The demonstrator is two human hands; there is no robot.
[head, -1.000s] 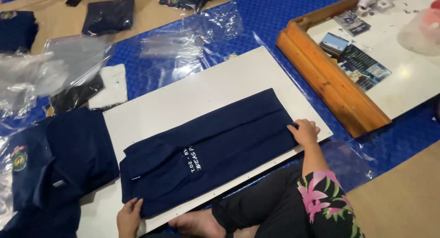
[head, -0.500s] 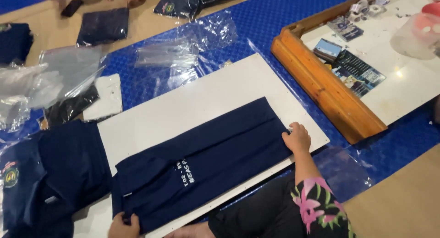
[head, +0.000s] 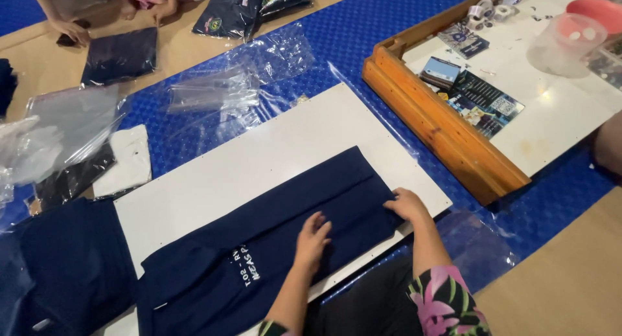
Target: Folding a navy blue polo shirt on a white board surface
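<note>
- Your left hand lies palm down on the folded navy garment, fingers straight, slightly apart and pointing away from you, pressing near the middle of the cloth; it grips nothing.
- Your right hand rests on the right end of the garment, fingers curled down over the cloth's edge; you cannot tell whether they pinch the fabric or just press it.
- The garment lies flat on the white board, running lengthwise along the board's near edge, with small white lettering to the left of your left hand.
- The board sits on a blue textured mat.
- Just left of the board lies a pile of more navy cloth, touching the garment's left end.
- Beyond the board's far left corner lie a folded white cloth and crumpled clear plastic bags; another clear bag lies past the board's far edge.
- To the right of the board stands a wooden-framed tray with a white floor, holding printed cards, tape rolls and a clear plastic tub.
- Far beyond the board, another person's hand rests by a bagged dark garment.
- Your floral sleeve shows at the near edge.
</note>
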